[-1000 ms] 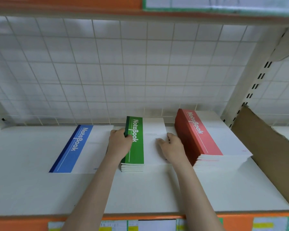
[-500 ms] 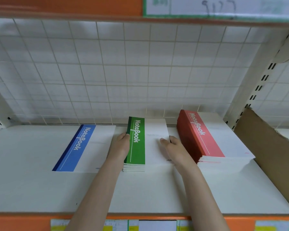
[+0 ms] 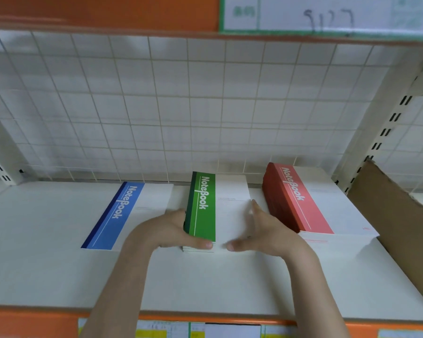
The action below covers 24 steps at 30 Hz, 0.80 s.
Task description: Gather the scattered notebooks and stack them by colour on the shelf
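Green notebook stack being squared up on a white shelf [image 3: 59,276].

The green stack [image 3: 206,211] is set between a blue notebook [image 3: 117,215] and a tall red stack [image 3: 300,203]. It is clasped at both sides by the left hand [image 3: 169,230] and right hand [image 3: 266,230], thumbs pressed to its front edge. Alignment appears nearly done; release is judged next.
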Each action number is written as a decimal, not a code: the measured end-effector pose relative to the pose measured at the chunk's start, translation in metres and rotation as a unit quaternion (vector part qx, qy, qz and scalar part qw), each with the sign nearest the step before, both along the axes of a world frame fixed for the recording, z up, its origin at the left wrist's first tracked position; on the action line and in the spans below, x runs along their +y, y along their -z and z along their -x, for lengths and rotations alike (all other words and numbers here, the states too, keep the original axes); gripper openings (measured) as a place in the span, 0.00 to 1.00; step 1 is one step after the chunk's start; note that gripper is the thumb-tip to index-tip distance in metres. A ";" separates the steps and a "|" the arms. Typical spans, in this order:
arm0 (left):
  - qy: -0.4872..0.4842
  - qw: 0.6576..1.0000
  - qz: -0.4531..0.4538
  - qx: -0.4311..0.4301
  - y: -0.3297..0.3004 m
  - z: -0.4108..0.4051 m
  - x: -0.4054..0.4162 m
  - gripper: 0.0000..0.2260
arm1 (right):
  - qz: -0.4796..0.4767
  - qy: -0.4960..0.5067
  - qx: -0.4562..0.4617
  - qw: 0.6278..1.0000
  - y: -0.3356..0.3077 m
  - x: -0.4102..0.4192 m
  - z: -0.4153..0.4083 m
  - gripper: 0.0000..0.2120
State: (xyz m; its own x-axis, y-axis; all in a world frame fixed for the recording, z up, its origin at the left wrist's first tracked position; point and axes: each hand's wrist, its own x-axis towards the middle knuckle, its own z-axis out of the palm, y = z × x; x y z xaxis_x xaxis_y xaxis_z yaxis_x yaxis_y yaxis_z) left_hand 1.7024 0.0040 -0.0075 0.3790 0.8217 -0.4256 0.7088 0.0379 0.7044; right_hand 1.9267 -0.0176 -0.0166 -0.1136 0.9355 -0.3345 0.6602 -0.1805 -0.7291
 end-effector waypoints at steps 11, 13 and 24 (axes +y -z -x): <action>-0.039 0.988 -0.075 0.128 0.011 -0.006 0.001 0.28 | -0.020 -0.001 -0.176 0.984 -0.008 -0.008 0.013 0.36; -0.038 0.988 -0.084 0.128 0.011 -0.007 0.002 0.28 | -0.026 -0.003 -0.185 0.982 -0.010 -0.007 0.014 0.36; -0.034 0.987 -0.076 0.134 0.011 -0.006 0.002 0.29 | -0.006 0.010 -0.169 0.986 -0.015 -0.010 0.016 0.37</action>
